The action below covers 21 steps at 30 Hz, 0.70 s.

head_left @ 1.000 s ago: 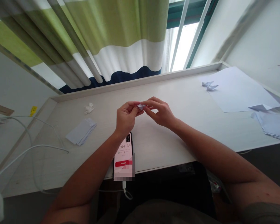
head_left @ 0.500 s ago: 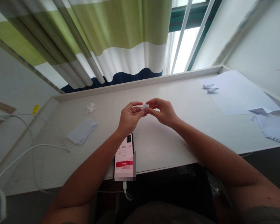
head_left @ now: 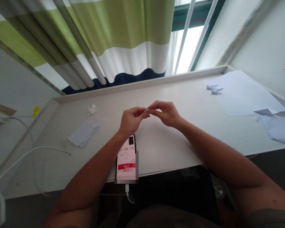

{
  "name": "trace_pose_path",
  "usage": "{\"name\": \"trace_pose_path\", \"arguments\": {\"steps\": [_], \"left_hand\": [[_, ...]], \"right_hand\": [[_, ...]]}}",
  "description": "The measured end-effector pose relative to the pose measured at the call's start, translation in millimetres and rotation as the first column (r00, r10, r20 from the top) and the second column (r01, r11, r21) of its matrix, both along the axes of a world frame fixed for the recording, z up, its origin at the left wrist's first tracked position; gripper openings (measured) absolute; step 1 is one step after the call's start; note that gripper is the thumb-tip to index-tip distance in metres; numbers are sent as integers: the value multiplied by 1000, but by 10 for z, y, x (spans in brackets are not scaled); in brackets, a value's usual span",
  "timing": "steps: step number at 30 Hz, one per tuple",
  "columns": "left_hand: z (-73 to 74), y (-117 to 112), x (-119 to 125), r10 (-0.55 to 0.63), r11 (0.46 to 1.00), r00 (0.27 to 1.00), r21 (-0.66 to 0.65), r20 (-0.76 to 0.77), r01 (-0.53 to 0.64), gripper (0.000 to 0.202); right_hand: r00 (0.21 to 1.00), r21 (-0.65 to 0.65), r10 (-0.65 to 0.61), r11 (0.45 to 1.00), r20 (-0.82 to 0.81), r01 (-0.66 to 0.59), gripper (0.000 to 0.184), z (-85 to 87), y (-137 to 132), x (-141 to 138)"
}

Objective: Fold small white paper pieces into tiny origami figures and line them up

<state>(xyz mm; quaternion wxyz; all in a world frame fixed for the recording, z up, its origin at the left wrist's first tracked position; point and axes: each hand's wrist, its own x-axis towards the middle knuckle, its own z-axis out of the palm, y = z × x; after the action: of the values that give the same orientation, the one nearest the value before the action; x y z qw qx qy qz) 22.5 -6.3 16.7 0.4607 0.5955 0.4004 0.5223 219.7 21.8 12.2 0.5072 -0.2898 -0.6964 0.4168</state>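
A small folded piece of white paper [head_left: 146, 110] is pinched between my two hands above the middle of the desk, mostly hidden by the fingers. My left hand [head_left: 130, 121] grips it from the left, thumb against fingers. From the right, my right hand [head_left: 166, 113] pinches its other side with thumb and forefinger. Below my left wrist lies a phone [head_left: 126, 160] with a running timer on its screen. Two small folded paper figures [head_left: 215, 89] rest at the right, by a large white sheet [head_left: 242, 95].
On the left are a stack of folded paper [head_left: 83, 133], a crumpled tissue [head_left: 91, 109] and white cables [head_left: 33, 152]. A pile of paper [head_left: 279, 129] lies near the right edge of the desk [head_left: 166, 152]. A raised ledge and a striped curtain [head_left: 123, 28] stand behind.
The fingers of both hands have closed more tightly over the small paper, so less of it shows. My left forefinger has come down. The phone's timer advances one second.
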Motion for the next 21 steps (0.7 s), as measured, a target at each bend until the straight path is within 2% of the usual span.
{"name": "trace_pose_path", "arguments": {"steps": [5, 9, 14, 21], "left_hand": [[16, 0, -2, 25, 1000, 999, 11, -45, -24, 35], [50, -11, -4, 82, 996, 992, 45, -91, -78, 33], [75, -12, -21, 55, 997, 992, 55, -110, -49, 26], [61, 12, -18, 93, 994, 994, 55, -59, -90, 30]], "right_hand": [[1000, -25, -5, 1000, -25, 4, 37, -60, 22, -30], [999, -36, -42, 998, -11, 41, 40, -42, 8, -34], [998, -9, -55, 998, 25, 55, 38, 0, -1, 0], [995, -48, -46, 998, -90, 42, 38, -42, 18, -44]]}}
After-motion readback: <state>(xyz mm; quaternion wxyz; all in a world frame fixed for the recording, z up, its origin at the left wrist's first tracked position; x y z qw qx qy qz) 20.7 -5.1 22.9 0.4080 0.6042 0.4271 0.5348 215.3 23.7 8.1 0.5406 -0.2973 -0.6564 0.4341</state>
